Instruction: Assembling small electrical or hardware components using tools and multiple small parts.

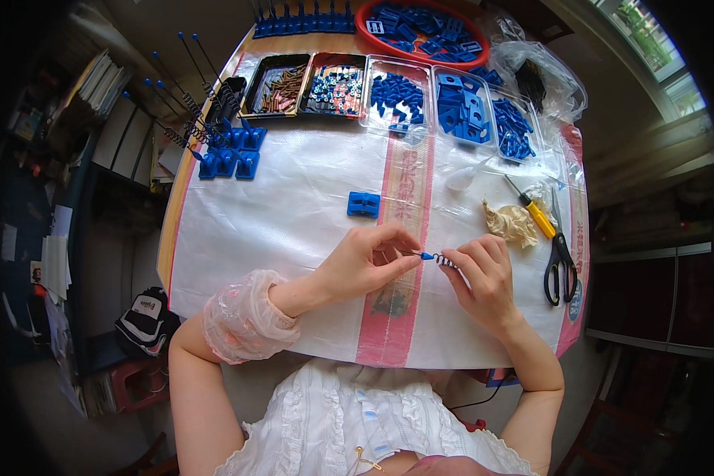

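Over the middle of the covered table my left hand (373,258) pinches a thin dark rod that ends in a small blue tip (427,256). Most of that rod is hidden by the fingers. My right hand (481,278) is closed on a dark coil spring (444,261), whose open end faces the blue tip at close range. Whether the two touch, I cannot tell. Just beyond my left hand lies a blue plastic base (363,205) with raised curved parts. Crumpled tan paper or cloth (509,223) lies past my right hand.
Scissors (561,270) and a yellow-handled screwdriver (540,218) lie at the right. Trays of screws (282,89), small metal parts (335,89) and blue pieces (397,99) line the back, before a red basin (484,55). Blue bases with upright spring rods (232,151) stand far left.
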Motion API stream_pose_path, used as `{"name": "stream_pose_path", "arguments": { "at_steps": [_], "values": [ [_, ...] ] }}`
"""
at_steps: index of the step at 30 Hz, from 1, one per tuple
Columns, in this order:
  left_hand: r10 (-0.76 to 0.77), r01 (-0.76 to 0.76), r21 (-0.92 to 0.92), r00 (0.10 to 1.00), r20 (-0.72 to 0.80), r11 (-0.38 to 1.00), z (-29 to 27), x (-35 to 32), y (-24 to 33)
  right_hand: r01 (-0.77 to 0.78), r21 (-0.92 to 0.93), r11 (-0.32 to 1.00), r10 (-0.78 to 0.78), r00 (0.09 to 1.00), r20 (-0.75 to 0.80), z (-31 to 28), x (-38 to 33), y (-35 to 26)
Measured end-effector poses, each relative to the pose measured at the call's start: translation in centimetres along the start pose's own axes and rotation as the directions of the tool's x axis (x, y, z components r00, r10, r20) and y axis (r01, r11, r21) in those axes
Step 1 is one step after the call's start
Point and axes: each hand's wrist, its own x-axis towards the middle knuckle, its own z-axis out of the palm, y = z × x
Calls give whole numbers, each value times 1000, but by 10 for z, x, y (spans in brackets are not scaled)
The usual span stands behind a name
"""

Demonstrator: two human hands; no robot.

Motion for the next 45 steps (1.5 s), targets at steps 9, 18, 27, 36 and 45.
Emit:
{"name": "stream_pose_path", "arguments": {
  "at_steps": [9,18,27,36,45],
  "values": [
    [44,-44,26,999,-11,999,4,1,-14,-7,11,1000,7,1000,14,1,-2,0],
    [-20,18,-49,999,-33,999,0,2,-17,-129,18,992,128,992,18,0,-5,6],
    [152,-133,152,981,-118,979,-1,2,-15,-210,1,978,210,976,55,-5,-8,14],
    [362,-286,407,924,-124,868,-4,3,-8,-239,73,968,235,970,64,-12,-5,12],
    [455,-342,504,883,-116,793,-6,4,-10,-247,235,940,263,964,-38,-13,-1,10]
  ]
}}
